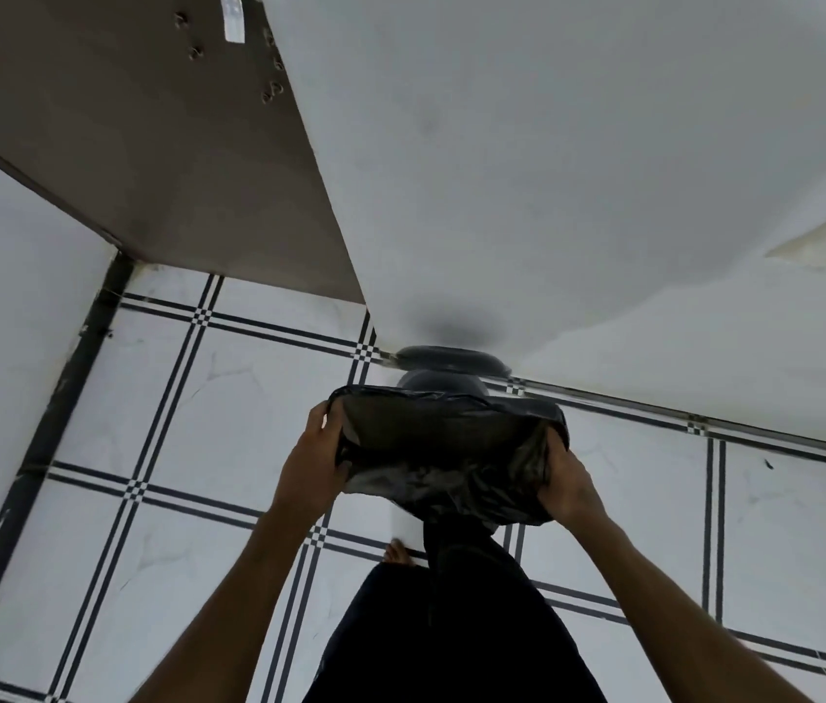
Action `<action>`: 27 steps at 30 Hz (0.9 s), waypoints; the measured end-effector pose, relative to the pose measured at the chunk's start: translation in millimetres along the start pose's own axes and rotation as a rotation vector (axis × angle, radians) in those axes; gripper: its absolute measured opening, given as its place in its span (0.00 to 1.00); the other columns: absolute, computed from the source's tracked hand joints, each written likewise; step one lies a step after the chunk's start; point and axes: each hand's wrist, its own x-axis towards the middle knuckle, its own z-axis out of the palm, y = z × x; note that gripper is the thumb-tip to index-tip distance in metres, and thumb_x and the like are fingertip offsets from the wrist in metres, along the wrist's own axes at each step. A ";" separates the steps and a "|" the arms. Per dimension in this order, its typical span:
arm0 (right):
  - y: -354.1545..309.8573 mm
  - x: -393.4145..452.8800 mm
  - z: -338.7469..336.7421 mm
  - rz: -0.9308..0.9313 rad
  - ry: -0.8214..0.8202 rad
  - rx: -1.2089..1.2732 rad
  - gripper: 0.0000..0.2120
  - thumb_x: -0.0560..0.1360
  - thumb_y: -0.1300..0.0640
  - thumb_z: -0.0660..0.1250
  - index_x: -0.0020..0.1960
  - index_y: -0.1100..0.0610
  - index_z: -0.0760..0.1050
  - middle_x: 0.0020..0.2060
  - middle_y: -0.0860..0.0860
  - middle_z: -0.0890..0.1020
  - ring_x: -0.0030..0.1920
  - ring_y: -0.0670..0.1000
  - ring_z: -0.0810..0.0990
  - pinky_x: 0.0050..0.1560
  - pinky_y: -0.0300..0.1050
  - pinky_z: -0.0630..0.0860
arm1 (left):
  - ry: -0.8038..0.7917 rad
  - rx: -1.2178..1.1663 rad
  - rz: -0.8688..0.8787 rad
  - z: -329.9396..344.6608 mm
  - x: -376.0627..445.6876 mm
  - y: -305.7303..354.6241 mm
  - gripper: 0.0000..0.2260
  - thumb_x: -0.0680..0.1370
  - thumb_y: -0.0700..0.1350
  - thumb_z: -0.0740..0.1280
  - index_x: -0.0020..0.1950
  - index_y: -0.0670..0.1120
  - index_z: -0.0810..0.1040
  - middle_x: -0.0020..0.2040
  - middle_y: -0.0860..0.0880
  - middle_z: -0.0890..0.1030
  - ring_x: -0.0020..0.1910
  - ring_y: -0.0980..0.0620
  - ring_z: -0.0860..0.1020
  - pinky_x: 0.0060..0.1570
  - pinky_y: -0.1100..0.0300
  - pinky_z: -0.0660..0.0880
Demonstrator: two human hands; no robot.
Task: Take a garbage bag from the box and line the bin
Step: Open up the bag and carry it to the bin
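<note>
A black garbage bag (446,449) is spread open between both hands, its mouth facing me and its tail hanging down over my leg. My left hand (312,461) grips the bag's left edge. My right hand (565,479) grips the right edge, fingers tucked inside the mouth. Just beyond the bag, against the wall, stands the dark round bin (444,380) with its lid (451,358) tipped up behind it; the bag hides most of the bin. No box is in view.
A white wall (553,170) rises ahead, with a brown door (147,144) to its left. The floor (198,423) is white tile with black lines. My dark-trousered leg (451,626) and a bare foot (398,553) are below the bag.
</note>
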 end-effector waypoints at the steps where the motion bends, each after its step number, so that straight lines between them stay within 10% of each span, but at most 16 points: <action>1: -5.1 4.4 -1.4 -0.012 0.012 -0.005 0.33 0.76 0.59 0.63 0.78 0.53 0.56 0.61 0.59 0.78 0.59 0.65 0.79 0.57 0.51 0.75 | 0.007 0.007 0.013 4.6 5.2 1.3 0.36 0.74 0.37 0.71 0.78 0.42 0.57 0.77 0.43 0.60 0.64 0.40 0.76 0.58 0.50 0.77; 27: -5.5 104.9 88.4 0.036 0.370 0.388 0.30 0.70 0.70 0.63 0.69 0.54 0.61 0.58 0.56 0.77 0.56 0.58 0.77 0.53 0.46 0.74 | 0.198 -0.172 0.124 85.1 86.8 -18.1 0.30 0.80 0.35 0.62 0.79 0.40 0.54 0.79 0.40 0.58 0.74 0.38 0.66 0.66 0.48 0.74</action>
